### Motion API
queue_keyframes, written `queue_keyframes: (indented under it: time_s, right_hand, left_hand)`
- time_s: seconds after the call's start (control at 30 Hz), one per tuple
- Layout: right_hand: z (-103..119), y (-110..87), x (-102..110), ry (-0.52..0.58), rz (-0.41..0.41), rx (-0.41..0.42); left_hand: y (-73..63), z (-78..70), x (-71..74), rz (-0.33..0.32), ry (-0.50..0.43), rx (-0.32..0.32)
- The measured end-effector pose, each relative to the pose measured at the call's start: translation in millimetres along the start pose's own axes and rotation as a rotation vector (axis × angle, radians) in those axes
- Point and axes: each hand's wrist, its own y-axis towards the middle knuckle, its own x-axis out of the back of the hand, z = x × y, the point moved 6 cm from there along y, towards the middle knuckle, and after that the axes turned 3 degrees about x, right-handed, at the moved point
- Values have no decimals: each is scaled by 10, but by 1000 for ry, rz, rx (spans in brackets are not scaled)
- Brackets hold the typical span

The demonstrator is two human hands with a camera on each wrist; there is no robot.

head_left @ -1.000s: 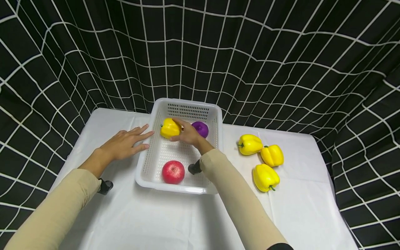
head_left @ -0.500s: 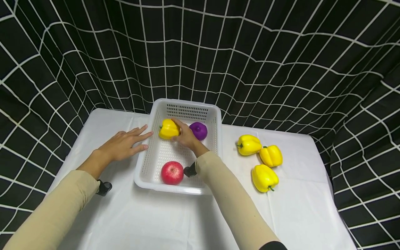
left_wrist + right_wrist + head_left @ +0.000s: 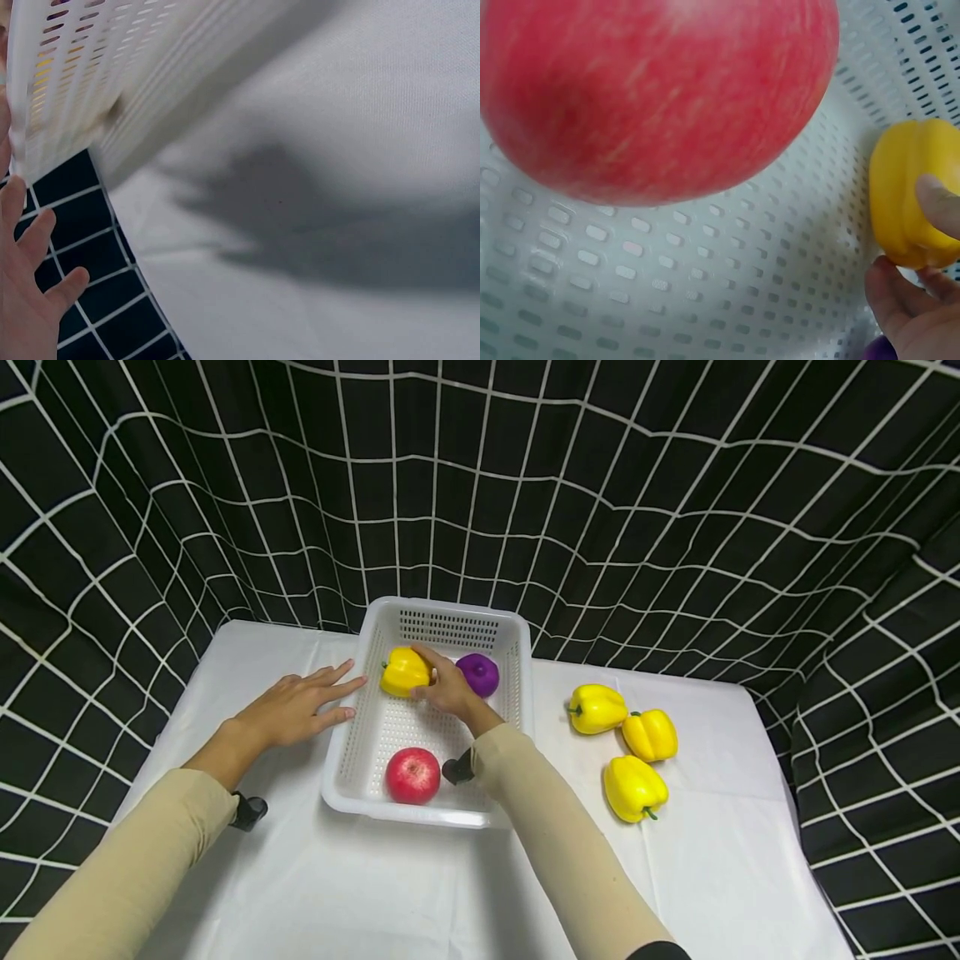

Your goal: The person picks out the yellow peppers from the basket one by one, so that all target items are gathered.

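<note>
A white perforated basket (image 3: 438, 816) stands on the white-covered table. In its far left part my right hand (image 3: 450, 687) grips a yellow bell pepper (image 3: 403, 672) from the right, the thumb on its near side. The right wrist view shows this pepper (image 3: 900, 187) close above the basket floor, with the thumb and fingertips against it. My left hand (image 3: 300, 706) is spread with straight fingers, its fingertips at the basket's left rim. A red apple (image 3: 413, 776) lies near the basket's front. Behind the right hand sits a round purple vegetable (image 3: 480, 675).
Three more yellow bell peppers, one at the back (image 3: 597, 708), one beside it (image 3: 651, 735) and one nearer (image 3: 635, 788), lie on the table (image 3: 720, 827) right of the basket. A black curtain with white grid lines (image 3: 480, 485) encloses the back and sides.
My right hand and forearm have shifted slightly left, uncovering more of the purple vegetable. The gripped pepper has moved slightly toward me. My left hand stays in place.
</note>
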Motion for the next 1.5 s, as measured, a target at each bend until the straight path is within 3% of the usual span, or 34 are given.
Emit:
queue_keyframes:
  time_s: [0.2, 0.4, 0.6, 0.9, 1.13, 1.5]
  right_hand:
    - [1, -30, 43, -1, 12, -28]
    - [117, -24, 187, -41, 11, 76]
    - [262, -45, 381, -50, 15, 109]
    - [506, -136, 713, -127, 22, 243]
    - [525, -342, 968, -151, 56, 276]
    - [331, -811, 1403, -179, 84, 305]
  left_hand:
    - [5, -7, 11, -4, 6, -1]
    - [8, -20, 20, -3, 8, 5]
    - [-8, -29, 19, 7, 2, 5]
    - [-43, -57, 34, 2, -21, 3]
    - [-32, -64, 35, 5, -19, -1]
    - [-25, -49, 30, -17, 0, -22]
